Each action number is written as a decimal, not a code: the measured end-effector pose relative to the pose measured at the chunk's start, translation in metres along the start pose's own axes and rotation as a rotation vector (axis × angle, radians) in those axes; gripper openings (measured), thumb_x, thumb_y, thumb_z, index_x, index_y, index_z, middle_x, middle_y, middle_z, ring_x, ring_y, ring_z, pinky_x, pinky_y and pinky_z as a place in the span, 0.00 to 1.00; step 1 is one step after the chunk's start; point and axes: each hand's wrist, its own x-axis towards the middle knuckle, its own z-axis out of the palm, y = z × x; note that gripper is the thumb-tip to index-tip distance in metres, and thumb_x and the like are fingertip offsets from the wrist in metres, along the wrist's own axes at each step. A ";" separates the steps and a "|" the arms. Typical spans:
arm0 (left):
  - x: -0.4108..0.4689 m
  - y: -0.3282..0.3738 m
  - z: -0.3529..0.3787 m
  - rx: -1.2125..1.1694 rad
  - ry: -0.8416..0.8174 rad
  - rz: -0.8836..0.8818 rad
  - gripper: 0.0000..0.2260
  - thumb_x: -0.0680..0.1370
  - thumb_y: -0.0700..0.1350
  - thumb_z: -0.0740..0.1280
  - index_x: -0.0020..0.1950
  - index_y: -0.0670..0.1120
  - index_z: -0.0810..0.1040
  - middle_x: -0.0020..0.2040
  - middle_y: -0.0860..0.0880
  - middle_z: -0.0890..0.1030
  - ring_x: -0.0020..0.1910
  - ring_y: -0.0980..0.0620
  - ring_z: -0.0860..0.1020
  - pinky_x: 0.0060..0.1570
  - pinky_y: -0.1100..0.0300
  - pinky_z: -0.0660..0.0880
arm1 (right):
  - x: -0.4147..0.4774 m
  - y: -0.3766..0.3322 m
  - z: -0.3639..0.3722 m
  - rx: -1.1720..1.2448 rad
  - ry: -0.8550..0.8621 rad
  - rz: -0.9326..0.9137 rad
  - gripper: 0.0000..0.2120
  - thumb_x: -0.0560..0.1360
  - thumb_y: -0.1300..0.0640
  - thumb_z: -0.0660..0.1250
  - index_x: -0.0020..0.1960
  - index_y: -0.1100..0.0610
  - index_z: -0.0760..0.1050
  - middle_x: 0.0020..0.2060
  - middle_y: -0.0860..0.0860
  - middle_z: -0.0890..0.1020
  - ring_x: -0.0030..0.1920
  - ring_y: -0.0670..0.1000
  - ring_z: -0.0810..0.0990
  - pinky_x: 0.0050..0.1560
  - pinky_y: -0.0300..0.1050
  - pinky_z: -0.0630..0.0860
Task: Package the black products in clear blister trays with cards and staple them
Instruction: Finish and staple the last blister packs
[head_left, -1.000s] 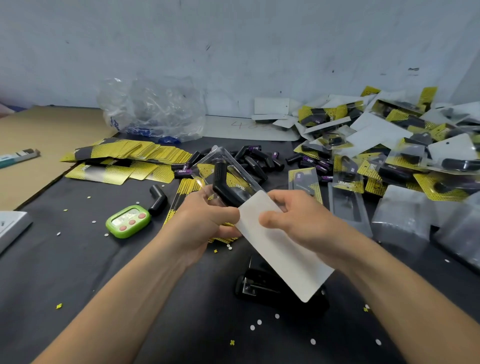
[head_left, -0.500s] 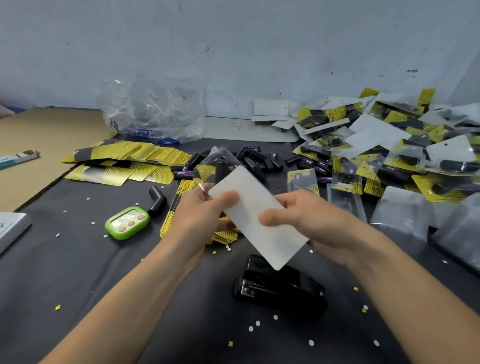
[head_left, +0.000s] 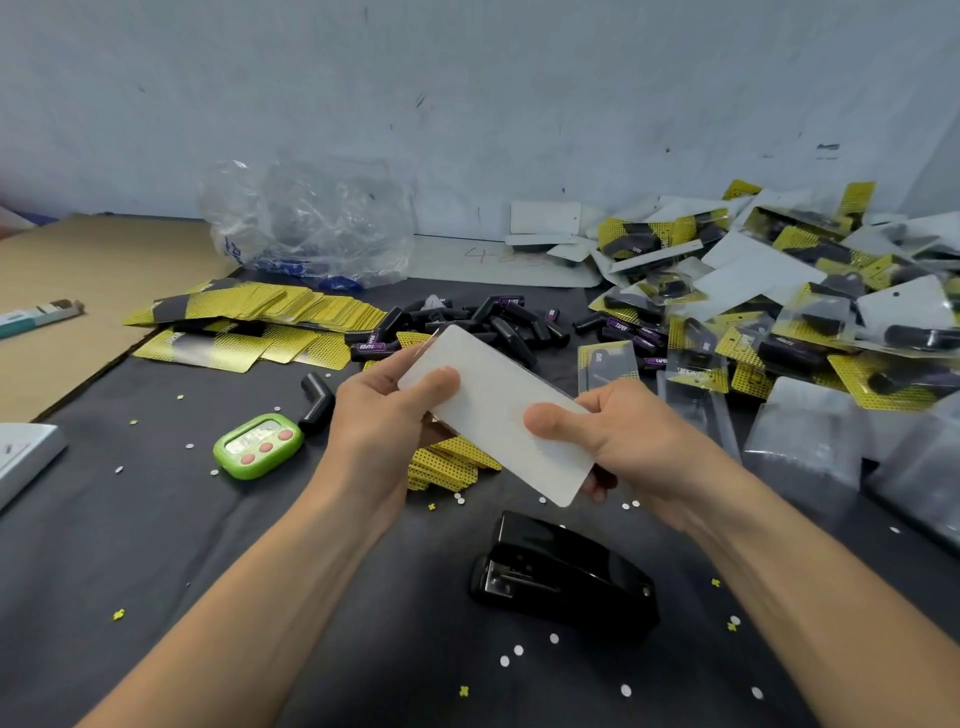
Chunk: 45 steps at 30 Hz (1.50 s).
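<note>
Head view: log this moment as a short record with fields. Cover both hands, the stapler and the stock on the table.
held item: white-backed card, tilted, blank side to camera
left hand: pinches the card's far end, thumb on top
right hand: pinches its near end, thumb on top
stapler: lies nearer the camera than the card, untouched
loose black products: heap beyond the card
finished packs: pile at right

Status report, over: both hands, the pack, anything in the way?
Left hand and right hand both pinch the white-backed pack, held up. Stapler lies untouched below. Nothing seen between them.
</note>
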 end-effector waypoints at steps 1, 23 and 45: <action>0.001 0.000 -0.001 -0.020 0.014 -0.021 0.09 0.80 0.37 0.71 0.52 0.51 0.85 0.45 0.52 0.88 0.44 0.53 0.85 0.42 0.55 0.84 | -0.001 0.000 -0.001 -0.001 -0.036 -0.001 0.19 0.74 0.48 0.76 0.38 0.64 0.81 0.30 0.59 0.82 0.25 0.51 0.77 0.25 0.39 0.69; -0.009 0.000 0.010 -0.075 -0.221 -0.288 0.22 0.83 0.60 0.62 0.64 0.44 0.81 0.52 0.42 0.87 0.51 0.46 0.87 0.40 0.52 0.85 | -0.014 0.005 0.032 -1.051 0.489 -0.808 0.14 0.72 0.66 0.73 0.35 0.55 0.71 0.27 0.50 0.72 0.25 0.57 0.72 0.25 0.46 0.68; 0.012 0.002 -0.013 -0.019 0.013 -0.253 0.19 0.78 0.33 0.68 0.67 0.29 0.71 0.53 0.33 0.85 0.48 0.40 0.87 0.49 0.46 0.84 | -0.027 -0.006 0.000 -0.792 -0.621 0.123 0.20 0.78 0.30 0.61 0.58 0.41 0.81 0.54 0.38 0.82 0.58 0.42 0.79 0.68 0.47 0.71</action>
